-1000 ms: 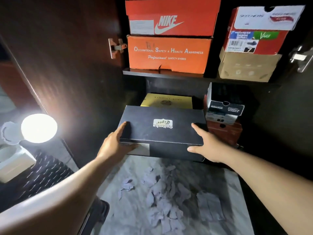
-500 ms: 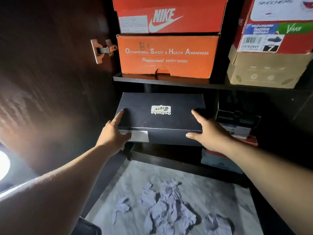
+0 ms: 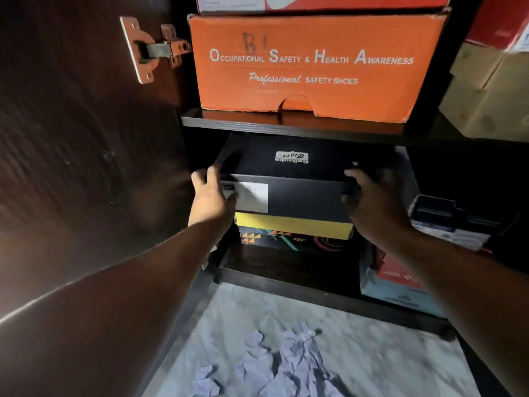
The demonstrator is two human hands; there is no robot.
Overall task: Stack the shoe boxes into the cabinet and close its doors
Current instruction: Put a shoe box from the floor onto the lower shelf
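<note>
Gripping black box [image 3: 289, 179] ends: left hand [image 3: 210, 197], right hand [image 3: 372, 202]

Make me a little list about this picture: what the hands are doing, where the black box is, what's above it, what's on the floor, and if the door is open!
hands: left hand and right hand grip the two ends of the black shoe box
black box: on the yellow-lidded box, in the lower compartment
above: orange safety-shoes box on the shelf
right side: more boxes, dim, hard to read
floor: crumpled paper
door: left cabinet door open
</note>
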